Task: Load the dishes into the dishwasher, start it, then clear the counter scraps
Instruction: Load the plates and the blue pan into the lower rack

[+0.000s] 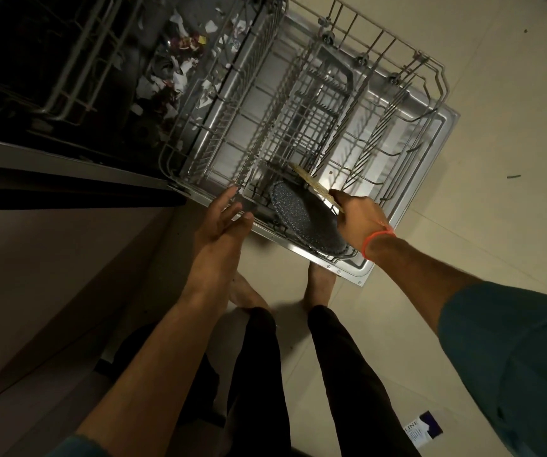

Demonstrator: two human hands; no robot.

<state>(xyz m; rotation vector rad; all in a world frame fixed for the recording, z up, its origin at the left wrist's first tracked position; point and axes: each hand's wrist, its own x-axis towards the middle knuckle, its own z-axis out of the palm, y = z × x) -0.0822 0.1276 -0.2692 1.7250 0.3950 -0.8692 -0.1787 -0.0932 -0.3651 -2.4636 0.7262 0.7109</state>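
The dishwasher's lower rack [298, 127] is pulled out over the open door [423, 153]. A dark speckled plate [305, 219] stands on edge in the rack's near corner. My right hand [361, 219] grips a thin tan speckled plate [311, 181] just beyond the dark one, inside the rack. My left hand [222, 219] is open, its fingers straight and touching the rack's near-left rim. An orange band circles my right wrist.
Paper and food scraps [179, 61] lie on the tub floor under the upper rack [61, 61]. Cabinet fronts [51, 258] run along the left. My bare feet [319, 285] stand on the tiled floor beside the door. A printed box [425, 428] lies on the floor.
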